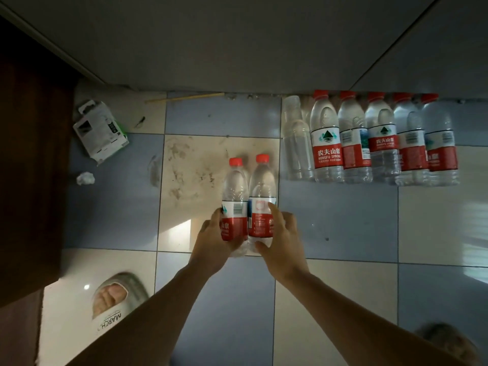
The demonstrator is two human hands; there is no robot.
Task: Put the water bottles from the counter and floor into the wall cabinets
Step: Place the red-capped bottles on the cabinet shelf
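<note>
Tiled floor (343, 220), six bottles (327, 138) by cabinet, left hand (211, 239) and right hand (282, 239) each gripping one bottle (235, 186)

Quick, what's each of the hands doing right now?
Left hand: holds the left bottle, fingers curled round it.
Right hand: holds the right bottle, thumb and fingers round it.

A floor (338, 220) of square tiles in pale blue and cream is seen from above, laid in a checker pattern with thin grey joints. One cream tile (200, 165) near the middle is smeared with dark stains. Along the top, grey cabinet fronts (237, 48) are met by the floor. A dark brown panel (29, 154) is set at the left edge. A bright patch of light (175, 236) is cast across the tiles
</note>
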